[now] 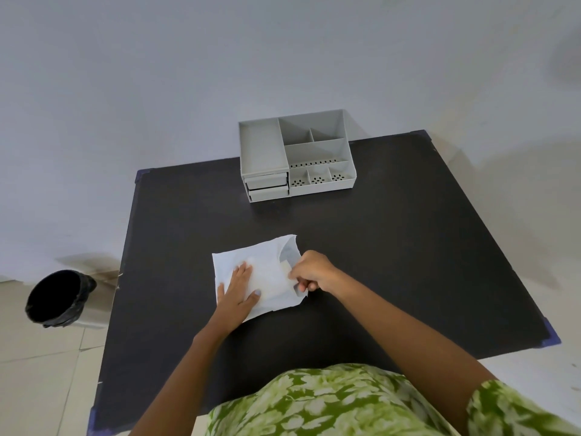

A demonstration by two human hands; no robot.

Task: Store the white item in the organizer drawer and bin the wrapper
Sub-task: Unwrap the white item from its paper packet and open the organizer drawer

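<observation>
A white wrapper (267, 269) lies flat in the middle of the black table (393, 247), its right end torn open. My left hand (239, 289) presses flat on the wrapper's left part, fingers spread. My right hand (309, 272) is closed at the open right end, pinching something white at the wrapper's mouth; whether it is the white item or the wrapper's edge cannot be told. The grey organizer (297, 154) stands at the table's far edge, with two small drawers (267, 185) at its lower left front, the upper one slightly pulled out.
A bin lined with a black bag (58, 298) stands on the tiled floor left of the table. A pale wall rises behind the organizer. The table's corners carry blue tape. My green patterned clothing fills the bottom of the view.
</observation>
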